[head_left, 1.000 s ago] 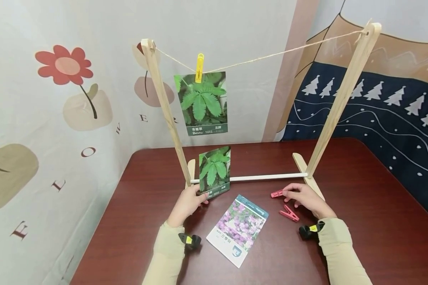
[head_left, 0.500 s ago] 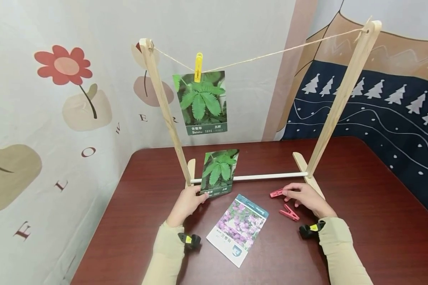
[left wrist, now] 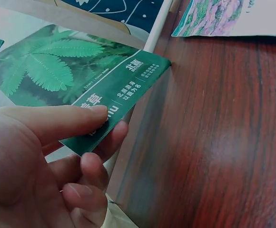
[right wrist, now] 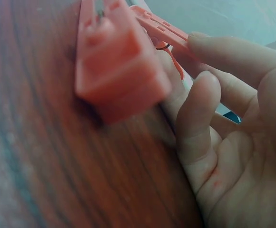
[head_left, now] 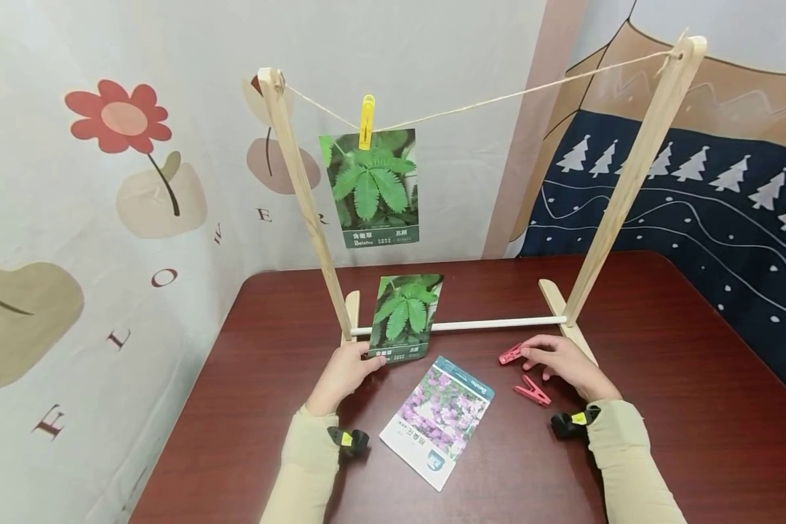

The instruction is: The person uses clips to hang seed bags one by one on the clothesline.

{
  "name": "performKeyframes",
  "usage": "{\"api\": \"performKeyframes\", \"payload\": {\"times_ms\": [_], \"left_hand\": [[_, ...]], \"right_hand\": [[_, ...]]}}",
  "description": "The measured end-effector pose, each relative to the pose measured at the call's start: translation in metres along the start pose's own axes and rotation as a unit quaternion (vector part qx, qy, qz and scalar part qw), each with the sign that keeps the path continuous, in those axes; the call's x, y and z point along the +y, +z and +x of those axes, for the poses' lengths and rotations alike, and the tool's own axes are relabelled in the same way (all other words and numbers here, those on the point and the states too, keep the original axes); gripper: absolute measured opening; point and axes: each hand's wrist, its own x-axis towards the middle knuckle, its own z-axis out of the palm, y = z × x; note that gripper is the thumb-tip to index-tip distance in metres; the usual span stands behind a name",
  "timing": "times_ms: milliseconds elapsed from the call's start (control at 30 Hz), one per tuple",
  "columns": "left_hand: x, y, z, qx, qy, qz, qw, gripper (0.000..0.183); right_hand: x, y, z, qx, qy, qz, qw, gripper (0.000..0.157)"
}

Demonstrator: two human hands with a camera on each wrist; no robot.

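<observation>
My left hand (head_left: 342,377) pinches a green seed packet (head_left: 404,314) by its lower left corner and holds it upright, tilted slightly back. In the left wrist view the thumb lies over the packet's (left wrist: 57,61) printed bottom band, with fingers behind. My right hand (head_left: 562,365) pinches a pink clothespin (head_left: 511,354) between thumb and fingers, low over the table; the right wrist view shows that clothespin (right wrist: 162,29) beyond the fingertips. A second pink clothespin (head_left: 533,391) lies on the table just below that hand. A purple-flower seed packet (head_left: 437,422) lies flat between the hands.
A wooden frame with two posts (head_left: 635,182) and a white crossbar (head_left: 491,324) stands at the back of the table (head_left: 694,437). From its sagging string (head_left: 498,101) hangs another green packet (head_left: 373,193), held by a yellow clothespin (head_left: 366,124). A printed cloth covers the wall behind.
The green packet in my left hand has swung to the right and turned to face the camera more. The clothespin in my right hand has tilted slightly; both hands stay in place.
</observation>
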Motion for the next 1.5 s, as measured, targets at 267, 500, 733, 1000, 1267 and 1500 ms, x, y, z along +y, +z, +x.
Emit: {"api": "performKeyframes", "payload": {"times_ms": [267,500,733,1000,1267,1500], "left_hand": [[-0.0013,0.0005,-0.0009,-0.042,0.005,-0.016,0.9990,0.023],[-0.0006,0.0007,-0.0001,-0.043,0.010,-0.013,0.9990,0.029],[0.0012,0.0003,0.0010,-0.032,0.007,-0.010,0.9994,0.027],[0.0041,-0.0003,-0.0012,-0.024,0.028,-0.026,0.9990,0.022],[0.0035,-0.0012,-0.0005,-0.020,0.029,-0.028,0.9990,0.017],[-0.0012,-0.0058,-0.0027,-0.022,-0.031,-0.074,0.9965,0.016]], "right_hand": [[0.0007,-0.0003,0.0007,-0.001,-0.004,-0.002,1.000,0.037],[0.0017,-0.0011,0.0012,-0.003,-0.013,0.001,1.000,0.036],[0.0007,-0.0007,0.0011,-0.004,-0.010,0.004,1.000,0.036],[-0.0017,-0.0025,-0.0012,-0.001,0.002,0.034,0.999,0.040],[0.0020,-0.0053,-0.0005,-0.006,0.003,0.066,0.998,0.041],[-0.0003,-0.0058,-0.0022,0.000,0.003,0.099,0.995,0.038]]}}
